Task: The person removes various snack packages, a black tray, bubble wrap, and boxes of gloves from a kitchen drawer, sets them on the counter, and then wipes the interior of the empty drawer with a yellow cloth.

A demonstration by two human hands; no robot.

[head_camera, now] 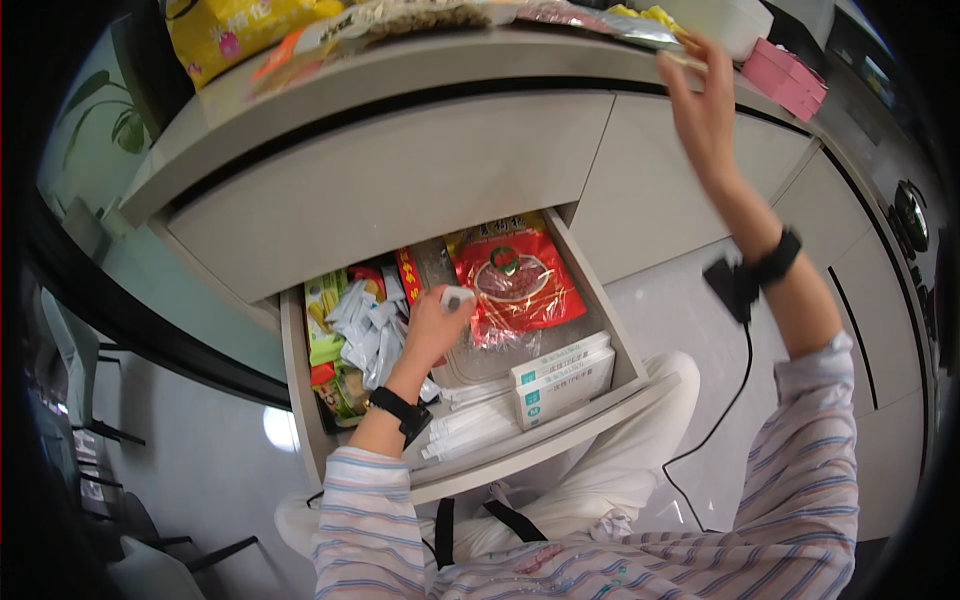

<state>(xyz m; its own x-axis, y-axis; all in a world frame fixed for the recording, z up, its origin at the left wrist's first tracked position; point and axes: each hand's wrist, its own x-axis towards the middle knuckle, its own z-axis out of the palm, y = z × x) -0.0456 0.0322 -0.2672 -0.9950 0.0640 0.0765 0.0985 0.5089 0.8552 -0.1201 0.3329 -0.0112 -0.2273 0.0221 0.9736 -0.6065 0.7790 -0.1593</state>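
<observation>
Over the pulled-out drawer, my left hand grips a small white object with a grey spot. Just right of it lies a red food packet on a clear plastic lid or tray. Small silvery-white sachets are heaped left of the hand, beside a green snack packet. White glove boxes stand at the drawer's front right, with thin white wrapped strips next to them. My right hand is raised at the countertop's edge, blurred, near yellow and silver packaging; whether it holds something is unclear.
On the countertop stand a yellow bag, bagged dried food and a pink box. A black cable hangs from my right wrist strap. Chairs stand at the left. My knees flank the drawer front.
</observation>
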